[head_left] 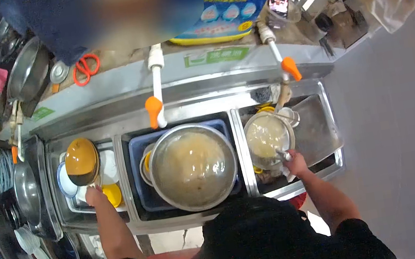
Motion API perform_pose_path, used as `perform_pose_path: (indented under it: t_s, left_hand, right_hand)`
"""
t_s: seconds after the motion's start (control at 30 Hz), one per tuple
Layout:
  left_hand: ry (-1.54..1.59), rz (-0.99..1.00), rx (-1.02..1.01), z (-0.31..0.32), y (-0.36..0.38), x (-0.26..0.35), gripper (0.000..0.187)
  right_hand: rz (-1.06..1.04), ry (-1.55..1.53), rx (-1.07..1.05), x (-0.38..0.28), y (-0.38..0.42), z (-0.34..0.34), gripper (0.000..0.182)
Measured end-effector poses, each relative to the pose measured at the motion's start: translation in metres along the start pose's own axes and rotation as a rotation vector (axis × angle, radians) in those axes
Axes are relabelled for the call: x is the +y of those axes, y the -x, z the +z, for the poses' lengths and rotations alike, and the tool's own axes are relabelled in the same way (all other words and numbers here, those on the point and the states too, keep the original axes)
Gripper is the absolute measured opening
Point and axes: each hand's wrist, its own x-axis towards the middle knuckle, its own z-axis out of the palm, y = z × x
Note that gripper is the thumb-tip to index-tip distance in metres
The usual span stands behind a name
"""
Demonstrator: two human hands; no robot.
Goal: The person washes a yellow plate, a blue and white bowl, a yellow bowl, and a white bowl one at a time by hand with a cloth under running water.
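Observation:
At the left basin, my left hand (93, 195) is closed at the near edge of a shiny amber-yellow bowl (81, 156) with a dark lower part. Beneath it a white tub (73, 207) holds pale dishes (108, 166) and a yellow bowl (113, 195). My right hand (295, 164) is closed round a metal handle (283, 155) at the near right side of a round pot (290, 139) of cloudy water in the right basin. The handle's far end is hard to make out.
A large steel bowl (161, 191) of cloudy water fills most of a blue tub (136, 146) in the middle basin. White taps with orange levers (154, 111) (290, 68) reach over the basins. Red scissors (86, 69) and a detergent jug (230, 1) stand behind; a person is opposite.

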Motion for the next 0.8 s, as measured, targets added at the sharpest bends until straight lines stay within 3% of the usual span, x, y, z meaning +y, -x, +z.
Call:
perform_pose_path:
  t_s: [0.03,0.07,0.13,0.2,0.27,0.33,0.4,0.47,0.5,0.6,0.67,0.8]
  left_hand:
    - [-0.073,0.04,-0.097,-0.005,0.019,-0.005,0.027]
    - [-0.152,0.084,-0.193,-0.004,0.044,-0.008,0.022]
    - [-0.08,0.228,-0.274,0.004,0.15,0.004,0.018]
    - [-0.077,0.36,-0.389,0.019,0.201,0.008,0.018]
    - [-0.062,0.486,-0.578,0.042,0.279,0.036,0.017]
    - [-0.073,0.76,-0.891,0.069,0.347,0.07,0.018]
    - [-0.188,0.992,-1.078,0.103,0.428,0.12,0.027]
    - [-0.33,1.516,-0.998,0.136,0.517,0.175,0.037]
    - [-0.28,1.777,-0.944,0.15,0.558,0.203,0.044]
    - [-0.224,2.215,-0.72,0.223,0.627,0.269,0.055]
    - [-0.34,2.372,-0.646,0.25,0.659,0.302,0.058]
    - [-0.553,2.368,-0.728,0.269,0.685,0.327,0.065]
  right_hand:
    - [0.273,-0.282,-0.11,-0.021,-0.007,-0.008,0.043]
    - [0.268,-0.294,-0.097,-0.043,-0.012,-0.018,0.043]
    - [0.34,-1.136,-0.275,-0.08,-0.017,-0.038,0.043]
    - [0.393,-1.425,-0.407,-0.123,-0.024,-0.065,0.041]
    - [0.317,-1.566,-0.526,-0.174,-0.034,-0.099,0.039]
    - [0.166,-1.763,-0.69,-0.226,-0.053,-0.127,0.04]
    - [-0.108,-1.881,-0.815,-0.274,-0.088,-0.155,0.042]
    - [-0.148,-1.892,-0.744,-0.336,-0.116,-0.202,0.042]
    - [-0.313,-1.936,-0.751,-0.372,-0.128,-0.223,0.04]
    - [-0.562,-1.916,-0.816,-0.453,-0.173,-0.27,0.041]
    - [-0.541,-1.913,-0.846,-0.488,-0.175,-0.303,0.041]
    - [-0.654,-1.921,-0.877,-0.522,-0.206,-0.323,0.039]
